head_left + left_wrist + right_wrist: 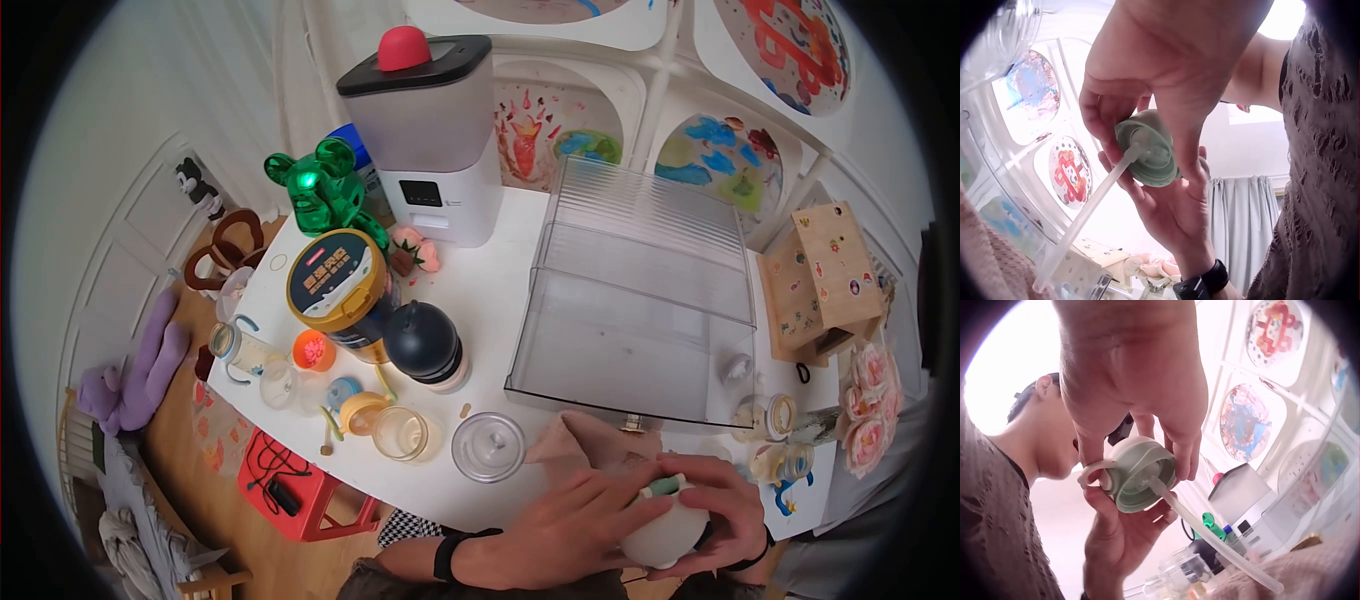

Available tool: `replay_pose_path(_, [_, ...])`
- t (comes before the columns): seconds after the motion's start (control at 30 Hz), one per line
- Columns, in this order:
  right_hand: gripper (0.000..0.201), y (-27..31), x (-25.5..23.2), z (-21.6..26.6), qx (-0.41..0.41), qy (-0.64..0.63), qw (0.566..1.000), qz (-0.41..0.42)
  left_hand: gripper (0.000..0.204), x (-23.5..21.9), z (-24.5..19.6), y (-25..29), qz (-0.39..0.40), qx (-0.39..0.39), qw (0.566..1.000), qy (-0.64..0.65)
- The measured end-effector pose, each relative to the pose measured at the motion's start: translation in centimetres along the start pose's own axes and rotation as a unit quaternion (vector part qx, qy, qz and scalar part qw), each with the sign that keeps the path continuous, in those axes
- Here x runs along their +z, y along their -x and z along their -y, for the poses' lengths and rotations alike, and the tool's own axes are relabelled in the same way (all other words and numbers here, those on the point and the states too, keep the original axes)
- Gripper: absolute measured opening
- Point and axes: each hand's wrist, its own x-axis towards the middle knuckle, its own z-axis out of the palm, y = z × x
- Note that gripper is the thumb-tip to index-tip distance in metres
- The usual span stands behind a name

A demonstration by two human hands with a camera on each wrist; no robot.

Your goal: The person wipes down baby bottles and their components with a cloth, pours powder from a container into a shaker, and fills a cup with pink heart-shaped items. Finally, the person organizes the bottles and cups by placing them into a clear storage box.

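Above a cluttered white table (500, 270) (painted panels behind), both hands' fingers (1192, 164) grasping a green straw lid (1147, 150).

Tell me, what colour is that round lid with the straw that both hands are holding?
The lid is pale sage green, clearest in the left wrist view.

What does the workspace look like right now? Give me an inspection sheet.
Surface: white table, crowded on its left half.
Job's things: pale green straw lid with a long clear straw, held above a white bottle.
Clutter: clear plastic bin, white appliance, green bear figure, round tin, dark bottle, glass lid, small cups and jars.
Hands: left hand and right hand both grip the lid, fingers curled round its rim.
Cables: black cables in a red crate on the floor.
Surroundings: painted window panels, wooden house, pink flowers.
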Motion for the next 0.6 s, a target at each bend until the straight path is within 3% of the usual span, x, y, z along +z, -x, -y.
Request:
replay_pose_path(0.07, [0.099,0.1,0.1,0.2,-0.013,0.041,0.999,-0.014,0.082,-0.4,0.0,-0.1,0.087,0.017,0.996,-0.012])
replay_pose_path(0.17, [0.103,0.5,0.2,-0.3,-0.023,0.068,0.997,-0.016,0.083,-0.2,0.0,0.0,0.101,-0.011,0.991,0.084])
replay_pose_path(0.27, [0.101,1.1,0.5,-1.1,-0.025,0.075,0.997,-0.02,0.084,0.6,-0.5,-0.3,0.044,-0.002,0.998,0.042])
replay_pose_path(0.4, [0.1,1.4,0.8,-1.3,0.005,0.034,0.999,-0.037,0.084,0.9,0.1,-0.4,0.045,-0.021,0.996,0.079])
replay_pose_path(0.6, [0.103,1.3,0.6,-1.0,-0.011,0.052,0.998,-0.024,0.078,1.3,0.6,0.1,0.022,0.033,0.999,0.018])
